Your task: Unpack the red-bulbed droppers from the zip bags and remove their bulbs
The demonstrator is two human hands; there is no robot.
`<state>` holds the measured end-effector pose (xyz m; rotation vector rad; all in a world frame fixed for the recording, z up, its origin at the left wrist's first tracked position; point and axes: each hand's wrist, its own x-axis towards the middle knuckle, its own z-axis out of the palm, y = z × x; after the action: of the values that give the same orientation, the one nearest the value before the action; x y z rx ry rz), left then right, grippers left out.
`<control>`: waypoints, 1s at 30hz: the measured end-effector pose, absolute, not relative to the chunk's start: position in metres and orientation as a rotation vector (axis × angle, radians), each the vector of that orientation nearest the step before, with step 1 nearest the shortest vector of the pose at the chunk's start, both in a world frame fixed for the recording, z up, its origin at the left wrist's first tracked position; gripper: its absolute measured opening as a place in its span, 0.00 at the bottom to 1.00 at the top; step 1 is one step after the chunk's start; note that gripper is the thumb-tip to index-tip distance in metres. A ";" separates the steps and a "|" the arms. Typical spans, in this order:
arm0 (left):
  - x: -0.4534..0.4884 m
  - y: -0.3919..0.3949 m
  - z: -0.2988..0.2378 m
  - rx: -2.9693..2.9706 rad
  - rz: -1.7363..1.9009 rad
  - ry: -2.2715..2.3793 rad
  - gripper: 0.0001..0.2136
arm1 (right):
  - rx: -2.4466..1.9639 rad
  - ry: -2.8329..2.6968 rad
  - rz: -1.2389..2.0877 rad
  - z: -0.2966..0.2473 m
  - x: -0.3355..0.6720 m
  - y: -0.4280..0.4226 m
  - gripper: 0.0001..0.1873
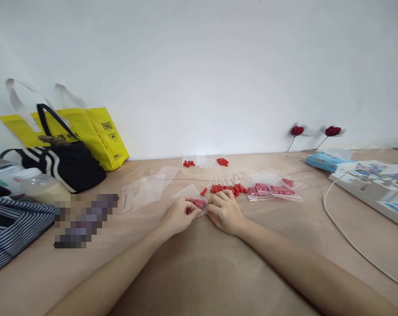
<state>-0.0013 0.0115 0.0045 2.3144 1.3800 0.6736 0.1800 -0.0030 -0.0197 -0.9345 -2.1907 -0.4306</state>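
My left hand (179, 215) and my right hand (224, 211) meet at the middle of the table, fingers pinched on a small clear zip bag (189, 193) with a few red caps (199, 203) inside. Just beyond my right hand lies a row of loose red caps (227, 189). To its right sit filled clear bags of red caps (274, 188). Empty clear bags (144, 189) lie left of my left hand. Two small heaps of red caps (222, 161) rest near the wall.
A yellow tote (96, 131) and a black striped bag (65, 164) stand at the left by a striped cloth (11, 228). A white cable (346, 235) runs along the right, near a blue packet (325, 161) and printed boxes (379, 184). Two red flowers (332, 131) lean on the wall.
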 end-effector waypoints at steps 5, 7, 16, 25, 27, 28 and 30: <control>-0.003 0.005 0.013 2.531 0.656 1.216 0.05 | -0.904 -2.232 -0.478 -0.021 0.181 -0.003 0.09; -0.001 0.002 0.011 2.629 0.722 1.114 0.06 | -0.905 -2.245 -0.470 -0.021 0.182 -0.003 0.09; 0.006 -0.004 -0.009 2.520 0.875 1.145 0.06 | -0.840 -2.276 -0.331 -0.020 0.180 0.003 0.08; 0.008 -0.005 -0.012 2.587 0.875 1.185 0.06 | -1.206 -2.178 -0.319 -0.010 0.175 -0.014 0.12; 0.010 -0.006 -0.012 2.586 0.882 1.191 0.06 | -1.378 -2.102 -0.202 -0.009 0.173 -0.016 0.16; 0.011 -0.006 -0.012 2.587 0.887 1.194 0.06 | -1.446 -2.066 -0.157 -0.009 0.171 -0.017 0.17; 0.013 -0.007 -0.012 2.590 0.891 1.214 0.06 | -1.530 -2.014 -0.089 -0.010 0.168 -0.016 0.16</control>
<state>0.0129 -0.0068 -0.0122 2.5905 1.2144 0.8914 0.1677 -0.0160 -0.0095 -1.5298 -2.0143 -0.0893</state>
